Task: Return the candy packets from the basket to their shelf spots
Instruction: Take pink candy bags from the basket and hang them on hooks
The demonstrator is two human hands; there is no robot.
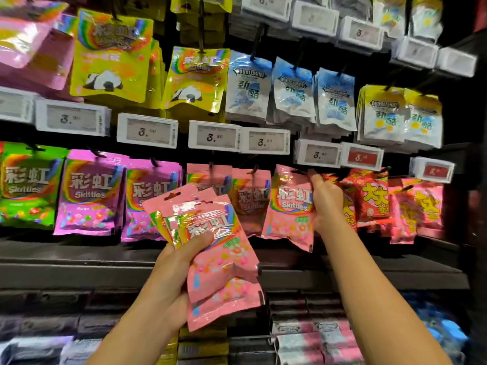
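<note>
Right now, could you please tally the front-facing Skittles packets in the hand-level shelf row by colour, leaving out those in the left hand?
Green packets: 1
Purple packets: 2
Pink packets: 3, one gripped by the right hand
Total: 6

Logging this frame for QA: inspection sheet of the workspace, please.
Surface: dark shelf ledge under hanging rows.
Job's things: pink packets fanned in left hand; one pink packet at the peg.
Clutter: purple packets, green packet, red packets, price tags.
Grippers: left hand grips the fan; right hand holds the hanging packet's edge.
Cables: nothing seen.
Surroundings: yellow packets and blue packets above; basket not in view.
</note>
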